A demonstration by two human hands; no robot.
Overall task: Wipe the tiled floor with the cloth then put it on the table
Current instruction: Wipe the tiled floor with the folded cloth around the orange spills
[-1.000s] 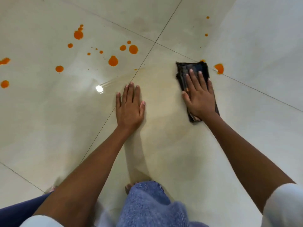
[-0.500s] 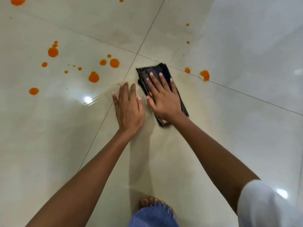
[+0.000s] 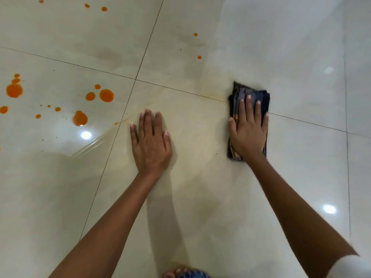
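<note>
A folded dark cloth (image 3: 265,101) lies flat on the glossy cream tiled floor (image 3: 200,197), right of centre, across a grout line. My right hand (image 3: 249,131) presses on it with straight, spread fingers and covers most of it. My left hand (image 3: 151,143) rests flat on the bare tile to the cloth's left, fingers straight, holding nothing. Orange spill drops (image 3: 106,95) dot the tile at the left, with a few small orange drops (image 3: 199,57) further up. A faint yellowish smear marks the tile between my hands. No table is in view.
A wet streak (image 3: 90,145) glints beside a lamp reflection on the left tile. My toes and a bit of blue denim (image 3: 186,274) show at the bottom edge. Grout lines cross just above my left hand.
My right hand has slid the cloth to the right, away from my left hand. The orange drops on the grout line that lay right of the cloth are gone. My left hand stayed flat on the tile.
</note>
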